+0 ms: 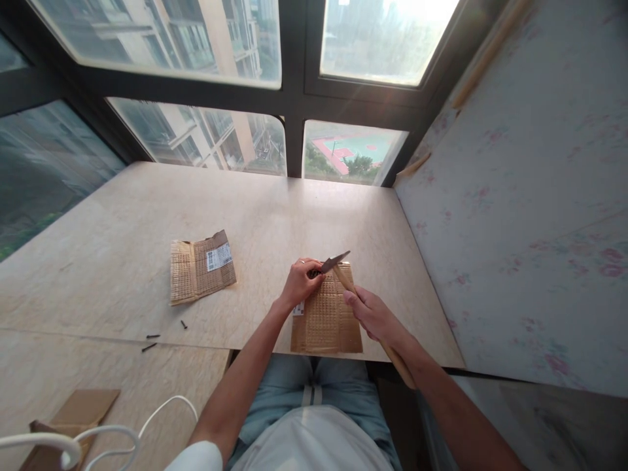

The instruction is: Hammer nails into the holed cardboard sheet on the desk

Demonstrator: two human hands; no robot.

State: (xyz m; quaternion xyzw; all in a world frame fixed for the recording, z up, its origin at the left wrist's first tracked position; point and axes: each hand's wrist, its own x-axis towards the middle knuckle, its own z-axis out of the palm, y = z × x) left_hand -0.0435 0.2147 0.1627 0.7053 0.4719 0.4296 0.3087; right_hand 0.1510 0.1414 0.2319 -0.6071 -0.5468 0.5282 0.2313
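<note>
While clamping in the right hand (371,314) the hammer (346,280), slanted from the near edge of the counter (417,314) to the far edge of the cardboard (328,327), holds its head just right of the left hand (300,280), with fingers pinched on a dark piece (314,273).

This seems to be a home on a high floor, because flowered wallpaper (530,196) covers the right side of the frame, and the windows (383,46) across the top look onto a nearby building (216,39) and, far below, a pink-and-green court (375,149).
</note>
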